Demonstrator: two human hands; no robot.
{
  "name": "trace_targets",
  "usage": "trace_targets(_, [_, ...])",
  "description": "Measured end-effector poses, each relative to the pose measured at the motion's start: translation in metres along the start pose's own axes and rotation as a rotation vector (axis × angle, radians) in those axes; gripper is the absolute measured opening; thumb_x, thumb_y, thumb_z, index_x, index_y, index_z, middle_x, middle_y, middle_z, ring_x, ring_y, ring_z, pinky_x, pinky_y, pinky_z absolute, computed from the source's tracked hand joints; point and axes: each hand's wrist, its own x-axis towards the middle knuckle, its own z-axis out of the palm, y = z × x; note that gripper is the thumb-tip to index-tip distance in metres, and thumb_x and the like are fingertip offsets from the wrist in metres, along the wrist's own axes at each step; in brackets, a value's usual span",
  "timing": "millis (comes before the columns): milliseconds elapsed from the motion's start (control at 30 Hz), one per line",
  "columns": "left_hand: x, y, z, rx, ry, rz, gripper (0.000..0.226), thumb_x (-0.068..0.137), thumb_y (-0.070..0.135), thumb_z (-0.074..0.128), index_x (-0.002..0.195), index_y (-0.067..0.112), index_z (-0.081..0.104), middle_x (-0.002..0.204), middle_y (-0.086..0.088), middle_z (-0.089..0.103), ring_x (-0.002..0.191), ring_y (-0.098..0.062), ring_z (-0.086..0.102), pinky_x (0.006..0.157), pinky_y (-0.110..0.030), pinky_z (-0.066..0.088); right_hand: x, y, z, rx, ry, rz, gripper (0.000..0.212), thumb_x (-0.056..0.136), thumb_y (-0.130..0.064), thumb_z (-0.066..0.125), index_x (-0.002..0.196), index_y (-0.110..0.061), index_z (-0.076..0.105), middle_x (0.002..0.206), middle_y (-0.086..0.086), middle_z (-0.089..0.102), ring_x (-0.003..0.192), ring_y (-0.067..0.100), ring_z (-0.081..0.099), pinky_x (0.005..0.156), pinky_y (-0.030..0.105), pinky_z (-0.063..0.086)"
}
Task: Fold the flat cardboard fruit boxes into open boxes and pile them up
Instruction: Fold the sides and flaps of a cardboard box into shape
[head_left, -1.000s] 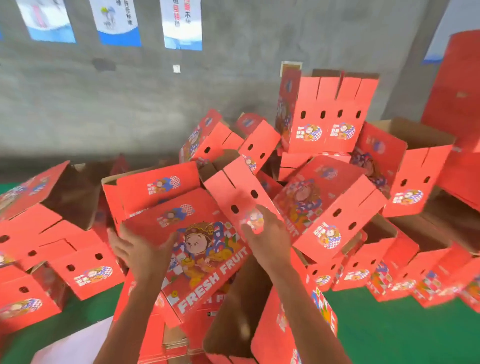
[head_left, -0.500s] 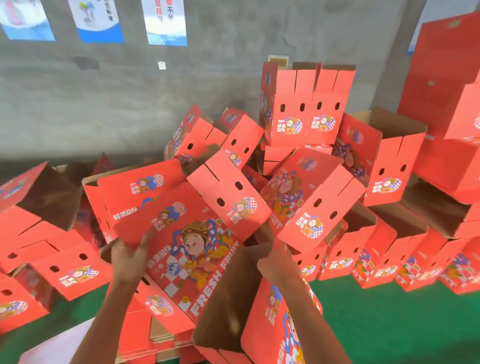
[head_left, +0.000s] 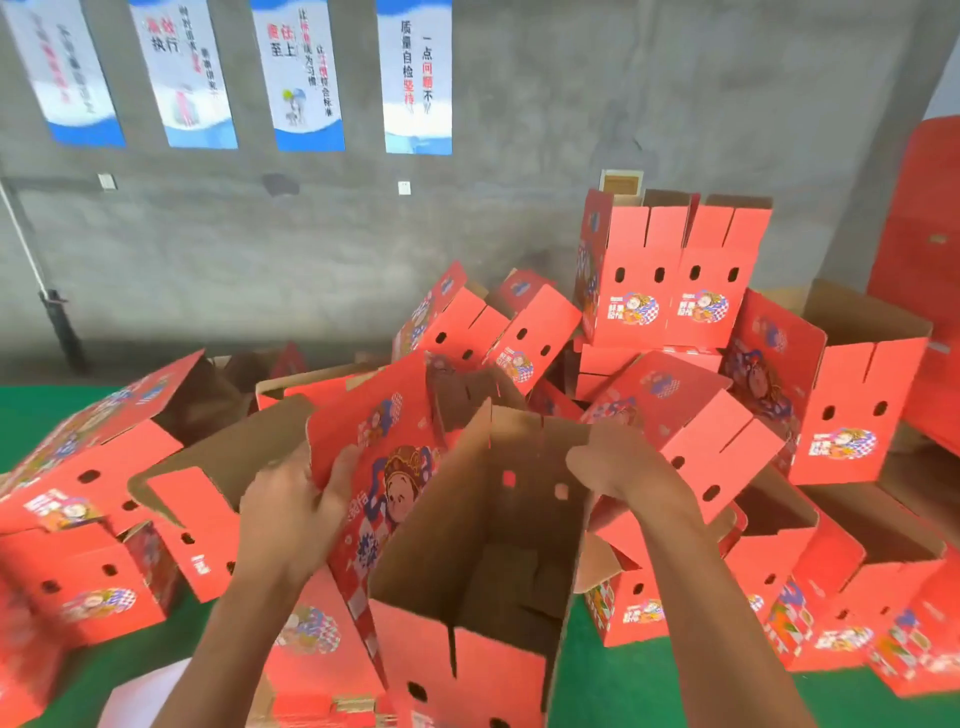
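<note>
I hold a red cardboard fruit box (head_left: 405, 499) in front of me, opened into a tube so its brown inside (head_left: 483, 566) faces me. My left hand (head_left: 291, 509) grips the box's left printed panel at its edge. My right hand (head_left: 618, 467) grips the top of the right wall. A loose pile of folded red boxes (head_left: 675, 322) rises behind it and spreads to both sides. Flat red boxes (head_left: 311, 675) lie stacked under the held one, near the bottom edge.
A grey concrete wall (head_left: 519, 156) with several posters (head_left: 301, 78) stands behind the pile. The floor is green (head_left: 623, 686). A tall stack of red cardboard (head_left: 930, 270) stands at the right edge. Open boxes (head_left: 83, 519) lie on the left.
The box has been pulled from nearly flat into an open tube. My right hand moved from its far flap to the right wall, my left hand to the left panel. The view tilted upward.
</note>
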Motion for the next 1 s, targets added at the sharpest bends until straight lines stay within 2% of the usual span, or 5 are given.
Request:
trace_targets(133, [0.014,0.027,-0.037,0.083,0.093,0.149,0.035,0.098,0.038,0.05,0.083,0.011,0.066,0.067,-0.012,0.066,0.064,-0.041,0.062,0.057,-0.038,0.045,0.004,-0.049,-0.028,0.166,-0.038,-0.092,0.031,0.081,-0.01,0.047,0.109,0.0,0.059,0.104,0.022,0.069,0.081,0.039,0.074,0.074,0.046,0.063])
trace_targets(233, [0.03,0.035,-0.07,0.102,0.154,0.163,0.035,0.1,0.041,0.047,0.087,0.014,0.065,0.069,-0.007,0.065,0.068,-0.036,0.061,0.061,-0.039,0.048,0.009,-0.092,-0.04,0.253,-0.08,-0.165,0.03,0.077,-0.006,0.053,0.106,0.002,0.057,0.092,0.027,0.072,0.066,0.042,0.074,0.067,0.055,0.064])
trace_targets(333, [0.051,0.033,-0.103,0.181,0.225,0.177,0.025,0.099,0.039,0.051,0.092,0.02,0.066,0.07,0.0,0.061,0.072,-0.031,0.058,0.065,-0.033,0.04,0.015,-0.142,-0.046,0.272,-0.073,-0.28,0.038,0.078,-0.005,0.048,0.115,-0.008,0.058,0.11,0.026,0.069,0.062,0.043,0.073,0.061,0.052,0.063])
trace_targets(533, [0.097,0.008,-0.178,0.354,0.357,0.264,0.004,0.096,0.029,0.058,0.096,0.026,0.056,0.063,0.004,0.046,0.069,-0.026,0.051,0.064,-0.031,0.032,0.011,-0.252,-0.033,0.368,-0.094,-0.453,0.039,0.062,-0.006,0.046,0.096,0.009,0.058,0.08,0.036,0.066,0.052,0.053,0.067,0.053,0.061,0.06])
trace_targets(1000, [0.187,-0.241,-0.328,0.568,0.436,0.216,0.015,0.097,0.022,0.061,0.107,0.017,0.071,0.07,-0.009,0.06,0.071,-0.033,0.057,0.071,-0.041,0.041,0.008,-0.531,0.157,0.516,-0.194,-0.599,0.038,0.072,-0.001,0.041,0.103,0.007,0.06,0.078,0.026,0.074,0.057,0.047,0.071,0.064,0.052,0.064])
